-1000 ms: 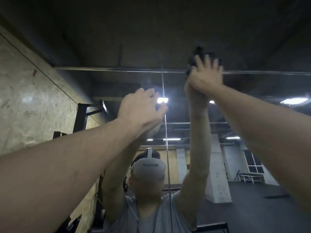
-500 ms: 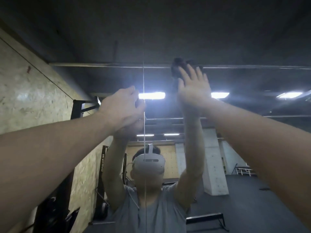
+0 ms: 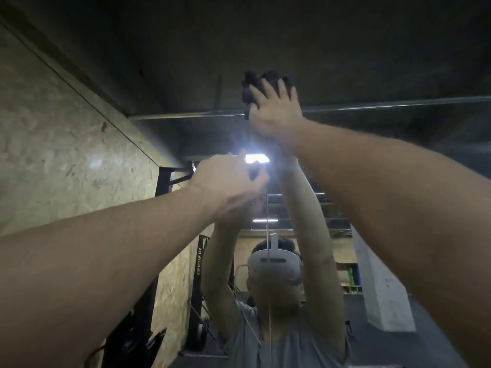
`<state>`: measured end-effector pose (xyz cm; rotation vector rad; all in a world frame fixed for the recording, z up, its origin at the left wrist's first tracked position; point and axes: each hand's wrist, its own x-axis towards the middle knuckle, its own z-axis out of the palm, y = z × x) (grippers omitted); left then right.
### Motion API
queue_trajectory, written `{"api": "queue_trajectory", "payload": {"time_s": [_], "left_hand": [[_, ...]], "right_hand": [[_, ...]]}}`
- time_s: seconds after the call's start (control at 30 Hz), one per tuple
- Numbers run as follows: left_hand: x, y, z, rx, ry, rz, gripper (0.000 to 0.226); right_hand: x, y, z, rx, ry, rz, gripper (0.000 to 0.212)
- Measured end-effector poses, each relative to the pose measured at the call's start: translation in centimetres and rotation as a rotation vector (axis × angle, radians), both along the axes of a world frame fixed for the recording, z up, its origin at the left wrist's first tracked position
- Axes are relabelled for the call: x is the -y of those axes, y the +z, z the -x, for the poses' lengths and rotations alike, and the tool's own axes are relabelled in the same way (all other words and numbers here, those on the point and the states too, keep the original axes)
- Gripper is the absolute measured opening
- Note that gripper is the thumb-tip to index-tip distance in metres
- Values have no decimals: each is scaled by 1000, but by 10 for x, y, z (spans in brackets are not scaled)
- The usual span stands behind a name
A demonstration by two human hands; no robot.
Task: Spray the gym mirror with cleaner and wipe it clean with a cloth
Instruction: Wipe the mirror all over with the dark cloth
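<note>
The gym mirror (image 3: 398,187) fills the wall ahead, and a vertical seam (image 3: 267,288) splits its panels. My right hand (image 3: 275,115) is raised high, its straight, spread fingers pressing a dark cloth (image 3: 255,83) flat against the glass at the mirror's top edge. My left hand (image 3: 228,187) is lower and just left of the seam, its loosely bent fingers touching the glass. Whether it holds anything I cannot tell. No spray bottle is in view.
A chipboard wall (image 3: 53,155) meets the mirror on the left, with a black rack (image 3: 164,181) beside it. The glass reflects me with both arms up, ceiling lights (image 3: 256,158), a white pillar (image 3: 382,288) and dark gym floor.
My right hand has slid the cloth left along the mirror's top edge, closer to the seam. My left hand stays on the glass beside the seam.
</note>
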<state>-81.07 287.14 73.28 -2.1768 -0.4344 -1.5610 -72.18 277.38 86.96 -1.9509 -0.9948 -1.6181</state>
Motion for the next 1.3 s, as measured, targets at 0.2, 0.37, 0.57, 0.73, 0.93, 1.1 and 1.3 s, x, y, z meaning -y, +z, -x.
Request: {"api": "queue_trajectory", "payload": {"time_s": [0.2,0.37,0.57,0.73,0.93,1.1,1.3], "left_hand": [[7,-2,8,-30,15,-50,51],[8,18,10,-39,-102,-43,50],[-8,33,0,-66,33,-33,55],[-6,30,2,-35,-41,-14,54],[-17,34,-2,-93,-61,23,60],[-14,16,1,-104,-96,-50,61],[-13,-12,22,-34,-111,-171,36]], "right_hand": [[61,18,-47,10,-49,-174,56],[94,33,-67,-156,-39,-317,60],[42,24,-29,-58,-45,-165,58],[4,-15,-5,96,-20,81,57],[87,-48,-62,9,-81,-124,57],[149,-76,-96,-266,-166,-389,59],[71,-97,-49,-177,-201,-251,59]]}}
